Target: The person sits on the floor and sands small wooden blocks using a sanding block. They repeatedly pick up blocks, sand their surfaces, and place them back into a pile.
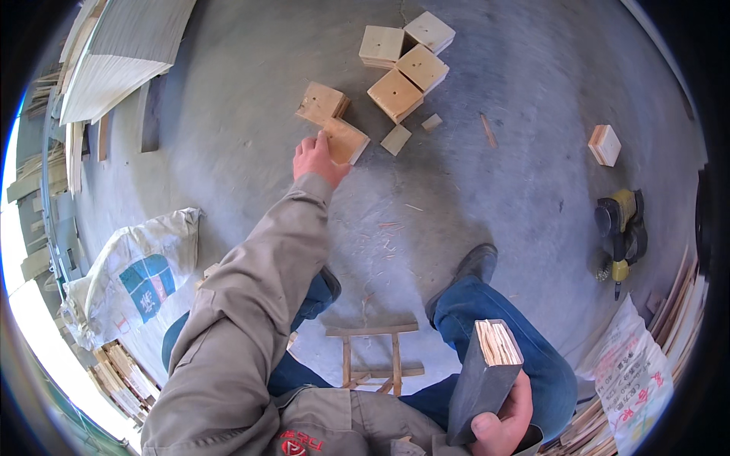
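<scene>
My left hand (318, 158) reaches out over the floor, its fingers and thumb closed around the near corner of a square wooden block (347, 142). A second wooden block (322, 102) touches that one at its far left. Close to my body on the right, my right hand (505, 418) grips a dark-faced block (482, 384), tilted upward. Layered pale wood edges show at its upper end. Some of the right fingers are hidden behind it.
Several wooden blocks (411, 64) cluster ahead, with small offcuts (395, 140) beside them. Far right lie a lone block (605, 145) and a yellow-and-black power tool (622, 228). A wooden stool frame (372, 330) stands between my legs. Sacks (152, 258) and stacked boards (125, 57) line the left.
</scene>
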A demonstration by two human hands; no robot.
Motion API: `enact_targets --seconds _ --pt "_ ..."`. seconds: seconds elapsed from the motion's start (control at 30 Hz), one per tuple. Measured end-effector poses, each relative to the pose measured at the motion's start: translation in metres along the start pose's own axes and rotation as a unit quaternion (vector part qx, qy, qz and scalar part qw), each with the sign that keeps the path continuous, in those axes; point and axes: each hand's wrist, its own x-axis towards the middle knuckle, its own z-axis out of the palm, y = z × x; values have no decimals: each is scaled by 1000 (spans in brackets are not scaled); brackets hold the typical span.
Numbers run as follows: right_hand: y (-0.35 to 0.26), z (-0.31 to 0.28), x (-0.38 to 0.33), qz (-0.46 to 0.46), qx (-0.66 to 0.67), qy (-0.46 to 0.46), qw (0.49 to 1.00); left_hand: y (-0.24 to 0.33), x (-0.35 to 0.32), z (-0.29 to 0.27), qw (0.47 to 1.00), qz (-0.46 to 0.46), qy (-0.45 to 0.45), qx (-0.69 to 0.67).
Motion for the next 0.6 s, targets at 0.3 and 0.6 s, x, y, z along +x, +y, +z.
enact_targets --seconds 0.3,0.6 --pt "2 2 3 3 -26 -1 1000 -1 1 14 1000 -2 21 -6" --pt "4 3 -7 -27 -47 32 998 7 -1 1 995 -62 -31 -77"
